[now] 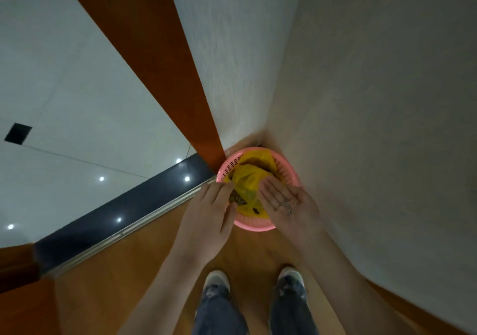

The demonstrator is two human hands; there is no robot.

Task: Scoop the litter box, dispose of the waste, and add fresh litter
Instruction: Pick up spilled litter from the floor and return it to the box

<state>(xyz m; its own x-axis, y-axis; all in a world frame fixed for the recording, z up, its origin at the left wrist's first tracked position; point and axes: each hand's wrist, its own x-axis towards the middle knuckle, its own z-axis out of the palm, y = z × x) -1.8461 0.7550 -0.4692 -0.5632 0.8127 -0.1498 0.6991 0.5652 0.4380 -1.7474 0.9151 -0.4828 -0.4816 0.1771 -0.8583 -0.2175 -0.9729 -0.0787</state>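
A round pink perforated plastic basket point(281, 165) lined with a yellow plastic bag point(249, 177) is sitting in the wall corner beside an orange door frame point(180, 81), the left hand point(209, 213) pinching the bag's edge and hiding part of it, the right hand point(286, 200) lying flat, palm up.

Legible text, labels, brands, numbers, signs: none. The yellow plastic bag point(247, 180) lining the round pink perforated plastic basket point(254, 225) carries small dark printed marks near its lower edge, too small and blurred to read. No lettering shows on the basket itself.
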